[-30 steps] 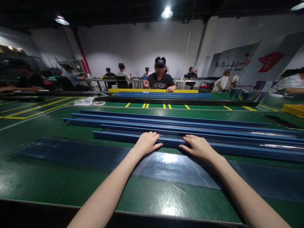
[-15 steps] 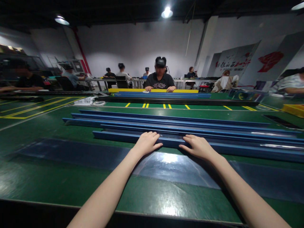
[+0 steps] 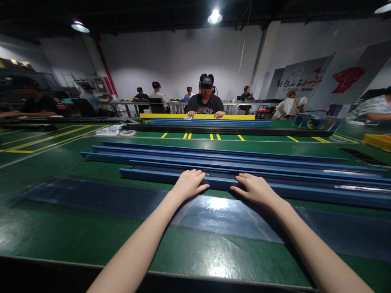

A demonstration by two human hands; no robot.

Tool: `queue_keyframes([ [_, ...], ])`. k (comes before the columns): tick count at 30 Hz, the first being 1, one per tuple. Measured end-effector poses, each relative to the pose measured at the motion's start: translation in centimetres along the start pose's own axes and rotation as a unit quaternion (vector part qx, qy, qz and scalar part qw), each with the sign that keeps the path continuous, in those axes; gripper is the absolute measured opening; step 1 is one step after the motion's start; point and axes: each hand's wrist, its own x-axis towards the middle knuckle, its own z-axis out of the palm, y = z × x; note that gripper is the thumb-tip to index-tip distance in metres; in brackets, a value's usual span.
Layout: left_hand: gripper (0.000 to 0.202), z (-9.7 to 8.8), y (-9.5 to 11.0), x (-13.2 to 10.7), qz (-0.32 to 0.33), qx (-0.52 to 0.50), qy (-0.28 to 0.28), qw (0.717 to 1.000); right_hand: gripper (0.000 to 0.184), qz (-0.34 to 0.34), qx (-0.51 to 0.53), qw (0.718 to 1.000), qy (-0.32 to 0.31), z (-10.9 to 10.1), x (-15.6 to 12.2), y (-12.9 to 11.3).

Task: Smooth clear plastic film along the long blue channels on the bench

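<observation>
Now, resting left hand [image 3: 188, 184] and right hand [image 3: 255, 188] palms down, gripping nothing, side by side atop nearest blue rail [image 3: 146, 176].

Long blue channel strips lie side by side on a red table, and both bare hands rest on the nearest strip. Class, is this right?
Not quite. The head view shows a green table, not red. The long blue channel strips do lie side by side on it, and the left hand and right hand rest on the nearest strip.
</observation>
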Motion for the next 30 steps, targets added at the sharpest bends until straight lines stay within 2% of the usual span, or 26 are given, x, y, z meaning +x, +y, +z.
queue_keyframes([
  [30,0.029,0.04,-0.05,0.07,-0.003,-0.001,-0.005,1.000,0.035,0.001,0.007,1.000,-0.001,0.04,0.02,0.01],
])
